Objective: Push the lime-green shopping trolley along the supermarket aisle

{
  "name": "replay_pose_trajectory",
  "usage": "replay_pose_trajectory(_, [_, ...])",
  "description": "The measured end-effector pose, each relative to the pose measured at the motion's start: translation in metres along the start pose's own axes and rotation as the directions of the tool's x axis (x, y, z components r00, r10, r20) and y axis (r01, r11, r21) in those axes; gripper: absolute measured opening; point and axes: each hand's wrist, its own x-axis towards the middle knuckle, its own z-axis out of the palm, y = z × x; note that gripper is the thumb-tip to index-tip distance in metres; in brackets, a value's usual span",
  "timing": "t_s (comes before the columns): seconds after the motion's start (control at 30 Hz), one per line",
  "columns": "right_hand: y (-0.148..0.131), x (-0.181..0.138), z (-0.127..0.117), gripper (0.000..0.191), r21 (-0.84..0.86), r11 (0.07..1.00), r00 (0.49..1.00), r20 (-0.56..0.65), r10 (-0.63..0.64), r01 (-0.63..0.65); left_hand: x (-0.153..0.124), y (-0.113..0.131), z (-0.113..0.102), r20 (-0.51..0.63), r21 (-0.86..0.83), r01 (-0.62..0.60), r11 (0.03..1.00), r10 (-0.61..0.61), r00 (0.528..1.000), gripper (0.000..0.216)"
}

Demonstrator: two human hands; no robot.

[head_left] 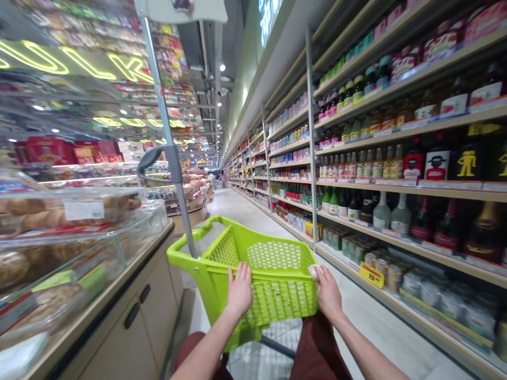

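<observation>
A bright green plastic shopping cart (273, 273) with a perforated basket is right in front of me. My left hand (240, 290) is on the near side of the basket, its fingers hooked over the top rim. At the rim's right corner, my right hand (328, 290) is closed on a crumpled white wipe (312, 271), pressed against the green plastic. Part of the wipe is hidden by the fingers. From the cart's left side rises a metal pole (160, 100) with a grey hooked holder (154, 163). Nothing shows in the visible part of the basket.
Shelves (356, 184) of bottles and cans run along the right, with a yellow price sign (371, 274) low down. On the left stands a bakery counter (134, 316) with packed breads (43, 216). A pale floor aisle (237, 203) leads ahead, with a distant person (222, 179).
</observation>
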Motion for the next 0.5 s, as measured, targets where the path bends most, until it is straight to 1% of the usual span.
replay_pose_trajectory(0.03, [0.001, 0.000, 0.001, 0.049, -0.004, 1.000, 1.000, -0.005, 0.018, -0.018, 0.000, 0.002, 0.000, 0.001, -0.005, 0.010, 1.000, -0.010, 1.000, 0.065])
replay_pose_trajectory(0.1, [-0.011, 0.002, 0.006, 0.053, 0.006, 1.000, 1.000, 0.000, 0.020, -0.020, -0.001, 0.005, -0.001, -0.006, -0.006, 0.018, 1.000, -0.018, 1.000, 0.065])
replay_pose_trajectory(0.2, [-0.054, 0.007, 0.020, 0.063, 0.070, 0.997, 0.998, 0.046, -0.039, 0.036, -0.001, 0.010, -0.005, -0.011, -0.010, 0.020, 1.000, -0.020, 1.000, 0.064])
replay_pose_trajectory(0.3, [-0.103, 0.010, 0.037, 0.068, 0.194, 0.975, 0.986, 0.101, -0.131, 0.110, 0.002, 0.019, -0.009, -0.007, -0.052, 0.000, 0.999, 0.000, 1.000, 0.064])
replay_pose_trajectory(0.4, [-0.136, 0.007, 0.049, 0.063, 0.270, 0.956, 0.976, 0.148, -0.162, 0.118, 0.007, 0.033, -0.013, -0.060, -0.168, -0.091, 0.982, 0.082, 0.995, 0.064])
replay_pose_trajectory(0.5, [-0.143, 0.002, 0.049, 0.056, 0.306, 0.945, 0.955, 0.228, -0.190, 0.115, 0.014, 0.046, -0.016, -0.083, -0.316, -0.193, 0.929, 0.175, 0.981, 0.061])
